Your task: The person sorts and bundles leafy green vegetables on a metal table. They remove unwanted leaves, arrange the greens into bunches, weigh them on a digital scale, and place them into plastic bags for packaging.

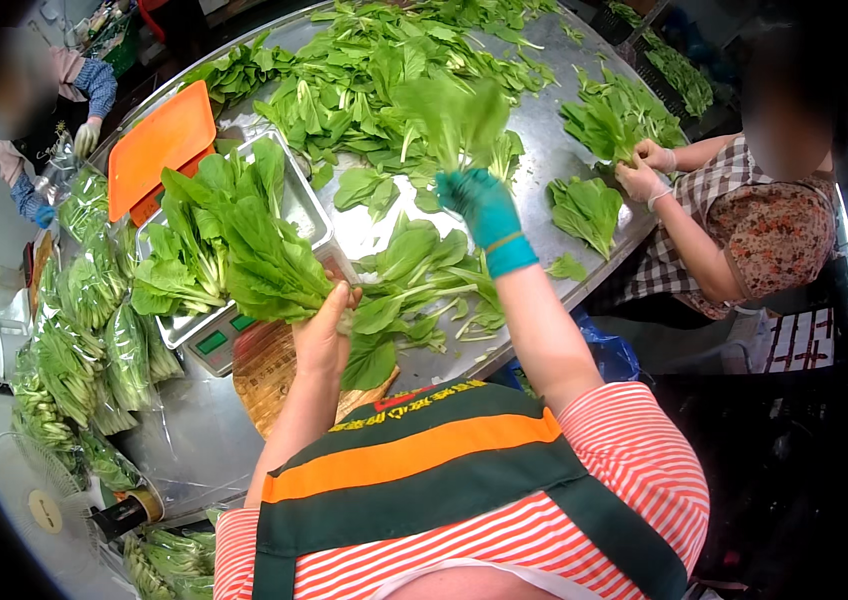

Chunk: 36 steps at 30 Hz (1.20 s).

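Observation:
My left hand (328, 319) is bare and grips a bunch of leafy greens (262, 259) by the stems, beside a metal tray (311, 206) on a digital scale (215, 349). More greens (176, 270) lie in that tray. A teal glove covers my right hand (480, 206), whose fingers are closed around the stems of another leafy plant (457, 120), blurred by motion. Loose leaves and stems (424, 277) lie on the metal table between my hands. Below the scale is a wooden board (266, 375), partly hidden by my left arm.
A large pile of greens (364, 82) covers the metal table's (544, 142) far side. An orange plastic tray (161, 150) leans behind the scale. Bagged greens (71, 352), a tape dispenser (127, 514) and a fan (45, 510) are at left. Co-workers stand at right and far left.

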{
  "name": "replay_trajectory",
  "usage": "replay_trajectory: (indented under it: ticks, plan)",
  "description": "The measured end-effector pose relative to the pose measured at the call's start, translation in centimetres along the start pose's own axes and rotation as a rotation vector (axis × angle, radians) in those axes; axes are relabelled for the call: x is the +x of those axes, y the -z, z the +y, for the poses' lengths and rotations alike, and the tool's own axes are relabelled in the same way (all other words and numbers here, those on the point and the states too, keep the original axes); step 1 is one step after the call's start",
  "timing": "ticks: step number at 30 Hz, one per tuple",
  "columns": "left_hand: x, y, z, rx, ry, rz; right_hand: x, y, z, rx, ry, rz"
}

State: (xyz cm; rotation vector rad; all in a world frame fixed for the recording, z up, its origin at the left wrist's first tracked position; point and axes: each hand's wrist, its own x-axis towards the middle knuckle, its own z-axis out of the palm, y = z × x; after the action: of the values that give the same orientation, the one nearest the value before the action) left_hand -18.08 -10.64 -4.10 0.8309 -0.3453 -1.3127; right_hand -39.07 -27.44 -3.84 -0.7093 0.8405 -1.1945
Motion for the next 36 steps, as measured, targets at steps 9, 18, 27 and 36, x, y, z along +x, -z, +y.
replay_trajectory:
  ticks: [9,18,27,36]
  plan:
    - [1.5,-2.9,-1.2,0.234,-0.078,-0.007,-8.1,-3.3,5.3,-0.345,-0.019,-0.152]
    - [0.4,-2.3,-1.9,0.567,-0.296,-0.118,-8.7,-4.4,6.6,0.055,-0.117,-0.043]
    - [1.6,-2.6,0.6,0.162,0.140,-0.018,-8.1,-2.3,4.1,-0.291,0.019,-0.142]
    - [1.5,-3.7,-2.5,0.413,-0.129,0.092,-9.6,-3.9,6.6,0.068,-0.254,-0.110]
